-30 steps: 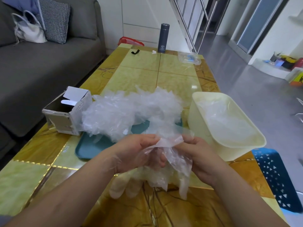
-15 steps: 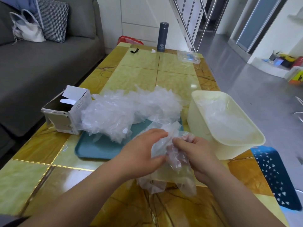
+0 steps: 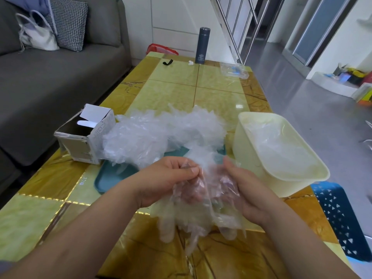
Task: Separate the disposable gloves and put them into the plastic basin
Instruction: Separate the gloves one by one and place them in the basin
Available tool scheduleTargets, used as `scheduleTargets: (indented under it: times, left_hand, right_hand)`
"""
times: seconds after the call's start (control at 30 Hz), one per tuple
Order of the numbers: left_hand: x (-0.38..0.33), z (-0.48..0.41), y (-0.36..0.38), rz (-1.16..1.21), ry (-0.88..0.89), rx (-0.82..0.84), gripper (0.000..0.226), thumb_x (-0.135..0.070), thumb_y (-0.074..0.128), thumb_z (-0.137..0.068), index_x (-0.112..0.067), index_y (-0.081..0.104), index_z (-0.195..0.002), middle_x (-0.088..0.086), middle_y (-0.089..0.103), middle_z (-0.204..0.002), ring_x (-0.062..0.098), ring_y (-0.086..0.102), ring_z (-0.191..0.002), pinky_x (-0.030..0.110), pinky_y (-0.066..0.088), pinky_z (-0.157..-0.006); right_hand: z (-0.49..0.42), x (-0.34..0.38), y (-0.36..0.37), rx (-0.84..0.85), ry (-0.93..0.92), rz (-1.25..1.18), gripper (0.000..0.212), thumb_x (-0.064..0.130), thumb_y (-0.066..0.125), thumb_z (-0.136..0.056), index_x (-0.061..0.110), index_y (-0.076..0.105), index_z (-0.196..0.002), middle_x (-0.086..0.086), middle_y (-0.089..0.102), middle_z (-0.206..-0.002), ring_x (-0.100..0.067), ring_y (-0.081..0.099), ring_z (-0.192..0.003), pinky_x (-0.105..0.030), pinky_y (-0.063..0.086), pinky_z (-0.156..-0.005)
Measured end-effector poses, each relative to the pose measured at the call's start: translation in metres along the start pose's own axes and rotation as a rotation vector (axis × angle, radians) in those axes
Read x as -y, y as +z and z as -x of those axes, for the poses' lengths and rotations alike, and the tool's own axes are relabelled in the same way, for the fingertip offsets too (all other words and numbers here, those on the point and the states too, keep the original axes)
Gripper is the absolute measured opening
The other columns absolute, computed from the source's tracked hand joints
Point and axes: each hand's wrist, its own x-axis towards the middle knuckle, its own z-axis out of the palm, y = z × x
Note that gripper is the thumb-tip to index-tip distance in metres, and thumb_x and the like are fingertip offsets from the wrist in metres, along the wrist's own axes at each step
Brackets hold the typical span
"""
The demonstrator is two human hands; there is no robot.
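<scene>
The clump of gloves (image 3: pixel 201 208) is thin, clear, crinkled film, several pieces stuck together, with empty finger shapes hanging down. It is held just above the table (image 3: pixel 181 91) near its near edge, roughly at the middle. The left hand (image 3: pixel 167 184) pinches the top of the film between thumb and curled fingers. The right hand (image 3: pixel 247 190) has its fingers curled round the other side, partly veiled by the plastic.

Beyond the hands a large pile of gloves (image 3: pixel 161 135), white and frothy, lies on a teal tray (image 3: pixel 112 178) at the middle of the table and covers most of it. The plastic basin (image 3: pixel 247 158), pale cream and rectangular, stands at the right edge just beside the tray, with some loose gloves (image 3: pixel 281 150) already inside.

An open cardboard box (image 3: pixel 84 141) sits at the left edge, touching the pile. At the far edge stand a dark flask (image 3: pixel 201 46) and, toward the far right corner, a clear packet (image 3: pixel 233 70). A blue stool (image 3: pixel 338 218) stands off the near right corner, below the basin.
</scene>
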Motion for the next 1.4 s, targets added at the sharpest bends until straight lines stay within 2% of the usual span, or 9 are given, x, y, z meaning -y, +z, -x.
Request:
scheduleTargets:
  times: [0.13, 0.27, 0.37, 0.43, 0.6, 0.9, 1.07, 1.17, 1.4]
  left_hand:
    - [0.006, -0.006, 0.0, 0.115, 0.02, -0.042, 0.016, -0.012, 0.059, -0.104, -0.008, 0.073, -0.098, 0.011, 0.072, -0.095, 0.025, 0.072, -0.088, 0.035, 0.059, -0.07]
    - [0.001, -0.005, -0.005, 0.307, 0.034, 0.056, 0.013, -0.015, 0.063, -0.095, -0.008, 0.073, -0.099, 0.016, 0.072, -0.106, 0.038, 0.068, -0.106, 0.039, 0.061, -0.066]
    - [0.004, -0.005, -0.004, 0.236, 0.028, 0.038, 0.012, -0.015, 0.067, -0.094, -0.009, 0.075, -0.1, 0.019, 0.071, -0.108, 0.036, 0.068, -0.106, 0.039, 0.061, -0.066]
    - [0.006, -0.006, -0.003, 0.192, 0.025, -0.016, 0.011, -0.016, 0.069, -0.095, -0.009, 0.077, -0.1, 0.018, 0.072, -0.105, 0.031, 0.07, -0.1, 0.038, 0.06, -0.066]
    - [0.01, -0.009, -0.006, -0.1, 0.042, -0.134, 0.012, -0.013, 0.066, -0.1, -0.008, 0.077, -0.103, 0.012, 0.075, -0.096, 0.024, 0.073, -0.09, 0.035, 0.058, -0.074]
    - [0.011, 0.012, -0.049, -0.893, -0.254, -0.122, 0.005, -0.028, 0.084, -0.084, -0.026, 0.081, -0.086, -0.005, 0.077, -0.076, 0.006, 0.068, -0.067, 0.023, 0.054, -0.065]
    - [-0.002, 0.025, -0.051, -0.707, -0.112, -0.273, 0.053, -0.062, 0.087, -0.067, -0.032, 0.077, -0.11, -0.015, 0.078, -0.1, -0.002, 0.073, -0.091, 0.024, 0.058, -0.086]
    - [-0.01, 0.027, -0.037, -0.41, 0.002, -0.199, 0.063, -0.05, 0.09, -0.072, -0.025, 0.07, -0.126, -0.009, 0.077, -0.118, 0.006, 0.071, -0.112, 0.035, 0.054, -0.104]
    - [-0.019, 0.017, 0.001, -0.051, -0.049, 0.092, 0.015, -0.015, 0.079, -0.086, -0.007, 0.08, -0.099, 0.013, 0.075, -0.092, 0.021, 0.074, -0.079, 0.031, 0.059, -0.067]
  right_hand:
    - [0.004, 0.005, 0.002, 0.165, 0.049, -0.191, 0.086, 0.076, 0.042, -0.094, 0.005, 0.064, -0.138, -0.022, 0.065, -0.136, -0.038, 0.061, -0.13, -0.053, 0.04, -0.115]
    - [0.007, 0.006, 0.004, 0.27, 0.015, -0.27, 0.089, 0.073, 0.037, -0.095, 0.0, 0.064, -0.136, -0.025, 0.064, -0.136, -0.036, 0.064, -0.126, -0.047, 0.051, -0.108]
    - [0.007, 0.005, 0.001, 0.372, -0.004, -0.346, 0.091, 0.071, 0.044, -0.095, -0.004, 0.05, -0.146, -0.026, 0.051, -0.15, -0.037, 0.049, -0.142, -0.049, 0.03, -0.123]
    - [0.007, 0.002, 0.002, 0.368, -0.02, -0.358, 0.08, 0.061, 0.045, -0.099, -0.003, 0.051, -0.146, -0.026, 0.05, -0.151, -0.037, 0.049, -0.142, -0.046, 0.038, -0.119]
    - [0.0, -0.007, 0.003, 0.135, -0.104, -0.206, 0.029, 0.009, 0.066, -0.094, -0.008, 0.071, -0.117, -0.031, 0.069, -0.122, -0.032, 0.074, -0.103, -0.035, 0.063, -0.083]
    - [0.003, -0.003, 0.003, -0.028, -0.2, -0.094, 0.035, 0.016, 0.07, -0.093, -0.012, 0.068, -0.113, -0.027, 0.074, -0.111, -0.031, 0.074, -0.087, -0.047, 0.06, -0.083]
    - [0.017, 0.007, 0.007, 0.057, -0.254, -0.01, 0.026, 0.017, 0.069, -0.093, -0.003, 0.071, -0.108, -0.027, 0.075, -0.108, -0.035, 0.075, -0.088, -0.047, 0.061, -0.083]
    - [0.03, 0.018, 0.011, 0.155, -0.243, 0.005, 0.024, 0.014, 0.07, -0.091, -0.005, 0.073, -0.105, -0.031, 0.074, -0.101, -0.034, 0.074, -0.085, -0.042, 0.061, -0.078]
    - [0.055, 0.055, 0.011, 0.161, -0.187, 0.147, 0.055, 0.036, 0.074, -0.088, -0.014, 0.07, -0.11, -0.033, 0.07, -0.113, -0.04, 0.07, -0.099, -0.045, 0.058, -0.091]
